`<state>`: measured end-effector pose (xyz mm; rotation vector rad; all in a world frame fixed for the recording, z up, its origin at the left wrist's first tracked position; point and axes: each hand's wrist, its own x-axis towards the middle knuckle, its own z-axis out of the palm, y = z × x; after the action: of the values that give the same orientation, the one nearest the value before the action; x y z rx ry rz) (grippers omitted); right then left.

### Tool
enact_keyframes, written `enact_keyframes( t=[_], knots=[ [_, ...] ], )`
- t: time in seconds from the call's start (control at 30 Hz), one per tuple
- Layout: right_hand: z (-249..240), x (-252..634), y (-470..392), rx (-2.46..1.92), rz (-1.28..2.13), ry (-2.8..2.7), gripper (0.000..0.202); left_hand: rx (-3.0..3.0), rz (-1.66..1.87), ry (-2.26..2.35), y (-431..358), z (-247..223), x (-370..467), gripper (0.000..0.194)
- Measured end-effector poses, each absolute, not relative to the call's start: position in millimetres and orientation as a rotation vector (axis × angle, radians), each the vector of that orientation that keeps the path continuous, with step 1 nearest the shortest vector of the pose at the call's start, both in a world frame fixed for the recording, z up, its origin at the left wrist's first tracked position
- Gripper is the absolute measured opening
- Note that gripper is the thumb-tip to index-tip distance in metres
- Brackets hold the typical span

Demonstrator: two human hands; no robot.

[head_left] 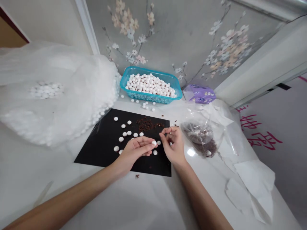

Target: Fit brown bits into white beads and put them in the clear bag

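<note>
Above the black mat's (100, 150) right half, a white ball (154, 143) is pinched by the left hand's (134, 149) fingers. The right hand's (175, 146) fingers are narrowed; whether anything is gripped cannot be told. Near the counter's (134, 204) back edge, a blue tub (165, 99) is filled with balls (151, 84).

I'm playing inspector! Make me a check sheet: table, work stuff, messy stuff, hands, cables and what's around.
Surface: white tabletop, black mat on it
Job's things: white balls, brown bits, turquoise basket of balls
Clutter: translucent bag, clear bag, purple packet, white paper
Hands: left hand pinches one ball; right hand beside it, grip unclear
Cables: nothing seen
Surroundings: flowered grey wall, red writing
</note>
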<state>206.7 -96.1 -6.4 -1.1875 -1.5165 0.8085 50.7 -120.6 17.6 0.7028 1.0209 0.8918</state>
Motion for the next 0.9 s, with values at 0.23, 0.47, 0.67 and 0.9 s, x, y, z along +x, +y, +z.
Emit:
enact_keyframes(
  t=[0.23,0.47,0.67,0.9],
  knots=[
    [-4.9,206.2,-106.8,-1.113,0.661,-1.800,0.018,0.653,0.942,1.020,-121.6,15.8,52.9,0.021],
    [3.4,206.3,-109.0,-1.121,0.550,-1.992,0.015,0.683,0.951,1.077,-121.8,16.1,55.2,0.022],
    [7.2,204.9,-111.3,-1.119,0.429,-2.130,0.016,0.723,0.958,1.092,-122.2,17.1,55.6,0.025],
    [2.7,202.8,-111.0,-1.067,0.500,-2.094,0.017,0.703,0.961,1.098,-122.1,17.4,54.8,0.022]
  ],
)
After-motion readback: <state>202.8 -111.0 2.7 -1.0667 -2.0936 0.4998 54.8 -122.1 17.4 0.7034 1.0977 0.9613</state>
